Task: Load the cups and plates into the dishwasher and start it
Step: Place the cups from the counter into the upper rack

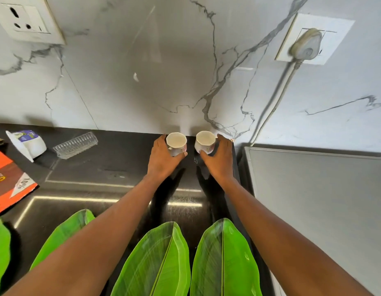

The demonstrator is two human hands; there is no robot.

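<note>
- Cups come first here: two of them stand upright, just beside each other, at the back of the dark counter [121, 159], right against the marble wall [142, 82].
- The left hand [162, 159] grasps the left cup [176, 142], fingers behind it and thumb curled across the near side. The right hand [220, 161] mirrors it on the right cup [205, 141].
- Taking one cup in each hand looks like a way to carry both in a single trip. Each grip wraps the body rather than a handle, and I cannot see a handle on either cup from where I stand.
- Whether the cups have left the counter or only sit in the grip I cannot tell; their bases are hidden by the hands.
- Both cups are small and white with faceted rims, pale and seemingly empty inside, with a faint flowered print low on the side.
- Green leaf-shaped plates [159, 263] lie in a row along the near edge of the counter, under the forearms, untouched and waiting their turn.
- A grey appliance top [313, 199] sits just right of the counter, with a cord running up to a plug [307, 43] on the wall. It may be the dishwasher, but no door or rack shows.
- Off to the left lie a tipped white tub [27, 144], a clear plastic tray [76, 144] and an orange carton [6, 182], well apart from the cups.
</note>
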